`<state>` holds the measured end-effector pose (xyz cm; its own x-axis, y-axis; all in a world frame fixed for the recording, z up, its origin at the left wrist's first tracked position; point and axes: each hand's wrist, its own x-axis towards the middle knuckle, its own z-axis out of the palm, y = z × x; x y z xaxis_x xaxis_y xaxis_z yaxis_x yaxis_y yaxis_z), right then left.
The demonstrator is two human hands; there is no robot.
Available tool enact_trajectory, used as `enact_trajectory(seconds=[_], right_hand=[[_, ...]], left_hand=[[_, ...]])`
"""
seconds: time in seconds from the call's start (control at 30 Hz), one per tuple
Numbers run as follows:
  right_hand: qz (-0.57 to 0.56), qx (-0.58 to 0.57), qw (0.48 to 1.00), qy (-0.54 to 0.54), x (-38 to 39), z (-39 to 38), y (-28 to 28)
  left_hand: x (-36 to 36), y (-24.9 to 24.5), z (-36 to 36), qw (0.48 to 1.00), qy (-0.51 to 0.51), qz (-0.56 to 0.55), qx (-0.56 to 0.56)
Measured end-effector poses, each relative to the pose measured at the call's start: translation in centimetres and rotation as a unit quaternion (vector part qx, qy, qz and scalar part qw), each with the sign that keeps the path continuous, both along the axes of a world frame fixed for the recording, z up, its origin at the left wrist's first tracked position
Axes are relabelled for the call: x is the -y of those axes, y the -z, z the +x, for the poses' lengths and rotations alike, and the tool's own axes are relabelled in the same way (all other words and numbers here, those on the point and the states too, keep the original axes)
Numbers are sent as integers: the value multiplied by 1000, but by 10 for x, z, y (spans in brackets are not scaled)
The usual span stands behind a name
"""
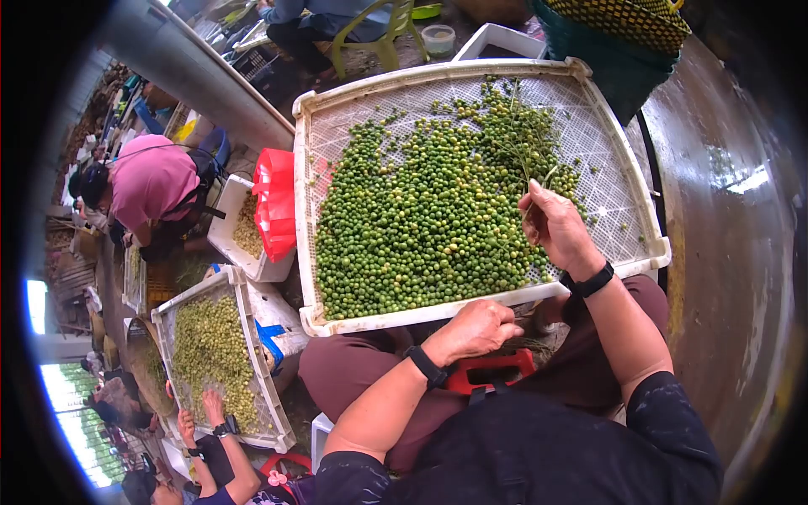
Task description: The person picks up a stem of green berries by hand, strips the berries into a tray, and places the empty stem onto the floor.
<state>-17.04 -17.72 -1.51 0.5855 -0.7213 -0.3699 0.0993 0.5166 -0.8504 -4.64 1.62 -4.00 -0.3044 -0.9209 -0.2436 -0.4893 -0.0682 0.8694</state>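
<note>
Stalk-picking looks to be the step in hand: the right hand [557,229], at four o'clock on the white tray [438,313], pinches a thin green sprig [523,160] above the heap of green berries [421,219] filling the tray's middle. The left hand [474,330] rests curled shut at the six o'clock rim. The next move calls for a light lift that spills nothing.

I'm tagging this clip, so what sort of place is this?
Probably an open-air produce sorting yard: a white mesh tray heaped with small green fruits, the right hand pinching a stem, and another person at a similar tray.
</note>
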Motion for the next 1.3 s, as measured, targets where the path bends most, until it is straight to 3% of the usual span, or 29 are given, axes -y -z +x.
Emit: enact_trajectory(seconds=[0.03, 0.13, 0.17, 0.2, 0.23, 0.3, 0.37, 0.5, 0.57, 0.7, 0.73, 0.77, 0.83, 0.93, 1.1, 1.3], right_hand=[[17, 5, 1000, -9, -2, 1, 2], [64, 15, 997, -27, -9, 1, 8], [83, 29, 996, -33, -10, 2, 9], [72, 27, 996, -41, -10, 2, 12], [71, 19, 996, -48, -12, 2, 9], [33, -22, 996, -76, -14, 5, 7], [-36, -94, 991, -92, -22, 7, 3], [-28, -107, 986, -126, -37, 12, 2], [-12, -82, 987, -139, -42, 14, 5], [-60, -91, 979, -175, -41, 10, 8], [-48, -73, 981, -171, -41, 11, 6], [-51, -64, 980, -179, -40, 10, 2], [-42, -55, 987, -147, -37, 12, 1], [-28, -68, 984, -164, -33, 6, 7], [-53, -100, 960, -255, -37, 6, 4], [-74, -34, 953, -291, -41, 9, 12]], left_hand=[[-1, 1, 1, 1000, 7, -1, -27], [-3, -17, 16, 957, -1, 124, -261], [2, -31, 30, 951, 8, 124, -285], [4, -59, 43, 938, -61, 176, -292], [4, -65, 58, 940, -117, 108, -300], [6, -55, 76, 894, -301, -40, -331], [8, -49, 77, 864, -396, -61, -305], [15, -31, 47, 911, -350, -193, -103], [19, -30, 32, 914, -303, -251, 96], [22, -20, 32, 924, -328, -192, -49], [25, -17, 31, 914, -354, -149, -129], [21, -16, 35, 911, -366, -34, -189], [21, -18, 42, 853, -400, 61, -329], [22, -13, 49, 800, -424, 73, -419], [22, -13, 50, 783, -429, 76, -444], [22, -15, 50, 787, -413, 86, -450]])
